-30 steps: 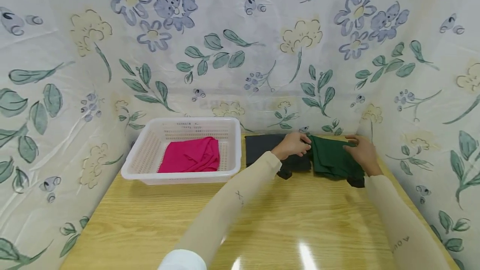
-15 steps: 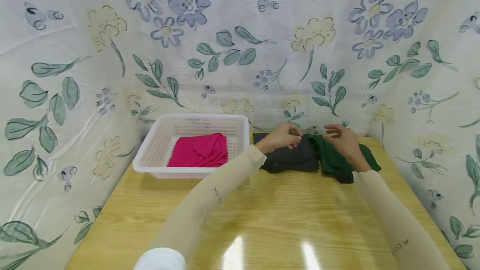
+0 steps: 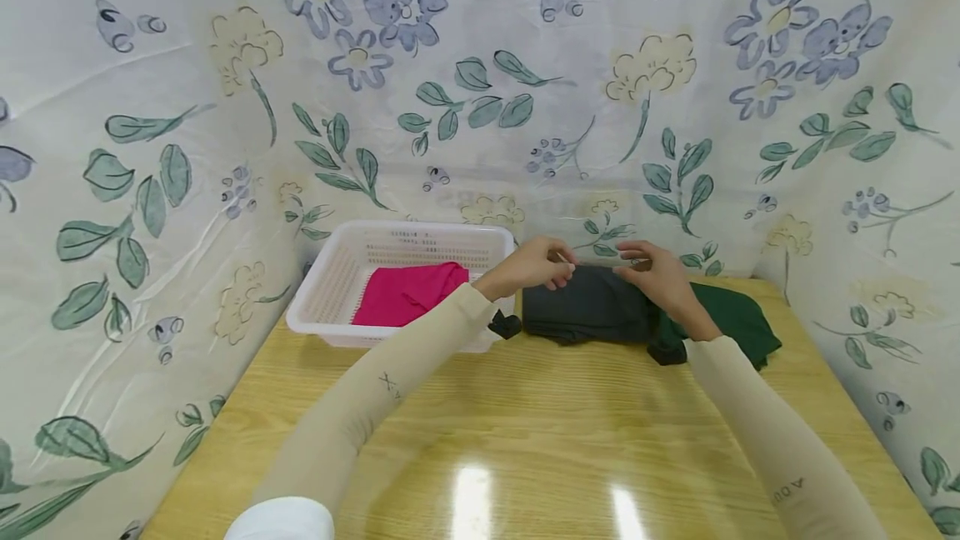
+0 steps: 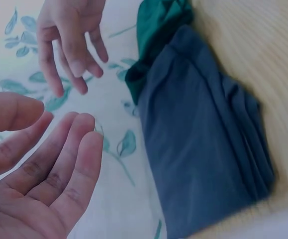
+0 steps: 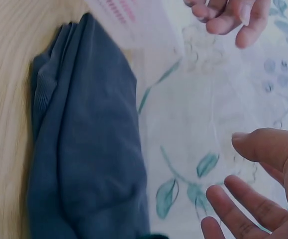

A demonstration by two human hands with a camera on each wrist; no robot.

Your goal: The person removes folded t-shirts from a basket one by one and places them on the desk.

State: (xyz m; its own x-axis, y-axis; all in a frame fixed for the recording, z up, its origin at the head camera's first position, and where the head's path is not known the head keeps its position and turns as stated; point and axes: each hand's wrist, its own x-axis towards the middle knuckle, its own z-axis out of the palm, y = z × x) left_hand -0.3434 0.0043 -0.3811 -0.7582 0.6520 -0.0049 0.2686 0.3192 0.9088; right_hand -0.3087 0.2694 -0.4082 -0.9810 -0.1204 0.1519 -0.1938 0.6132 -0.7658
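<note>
A folded dark blue-grey cloth (image 3: 588, 307) lies at the back of the table, right beside the basket. My left hand (image 3: 528, 265) hovers near its left end with fingers loosely bent and nothing between them. Over its right end is my right hand (image 3: 660, 277), also holding nothing, thumb and fingers apart. Both wrist views show the grey cloth (image 4: 203, 134) beneath and beside the hands, its layered folds along one side. A folded green cloth (image 3: 738, 319) lies to the right, partly hidden by my right hand and wrist.
A white plastic basket (image 3: 311, 328) with a folded pink cloth (image 3: 405, 294) in it stands at the back left, partly behind my left forearm. Floral sheeting (image 3: 495, 157) rises behind and at both sides of the wooden table (image 3: 547, 432).
Both hands have left the green cloth and moved left to the grey one. The green cloth's outline shifted as the right hand left it. The head view has turned slightly left.
</note>
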